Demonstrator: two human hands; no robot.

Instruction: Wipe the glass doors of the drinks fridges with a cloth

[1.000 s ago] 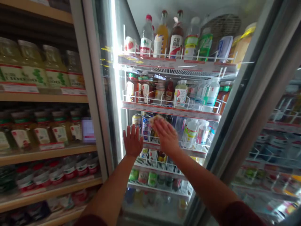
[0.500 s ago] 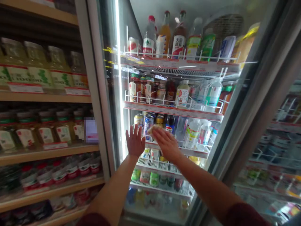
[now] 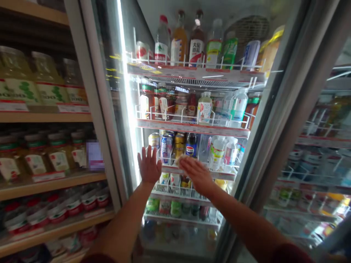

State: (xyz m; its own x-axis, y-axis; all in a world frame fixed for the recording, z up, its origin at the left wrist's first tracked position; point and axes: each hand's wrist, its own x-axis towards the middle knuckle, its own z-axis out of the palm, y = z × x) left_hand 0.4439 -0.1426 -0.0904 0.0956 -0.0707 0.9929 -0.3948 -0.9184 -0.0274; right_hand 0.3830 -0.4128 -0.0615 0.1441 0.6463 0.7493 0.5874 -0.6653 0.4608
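My left hand (image 3: 149, 166) lies flat with fingers spread, apparently against the glass door of a drinks fridge. Beside it, my right hand (image 3: 196, 175) presses a pale cloth (image 3: 179, 159) to the same glass, fingers together and stretched over it. Only a small edge of the cloth shows past my fingertips; the rest is hidden under the hand. Behind the glass stand a blue can (image 3: 166, 148), a gold can (image 3: 179, 144) and a dark bottle with a blue label (image 3: 191, 146).
Wooden shelves (image 3: 52, 182) with rows of bottles (image 3: 59, 157) stand on the left. A bright light strip (image 3: 123, 65) runs down the fridge's left side. Wire shelves (image 3: 192, 128) hold more drinks. The door's metal frame (image 3: 276, 98) and another glass-fronted fridge are on the right.
My view has shifted slightly to the right, so the fridge and shelves appear further left. My right hand with the cloth has moved a little lower on the glass; the left stays spread.
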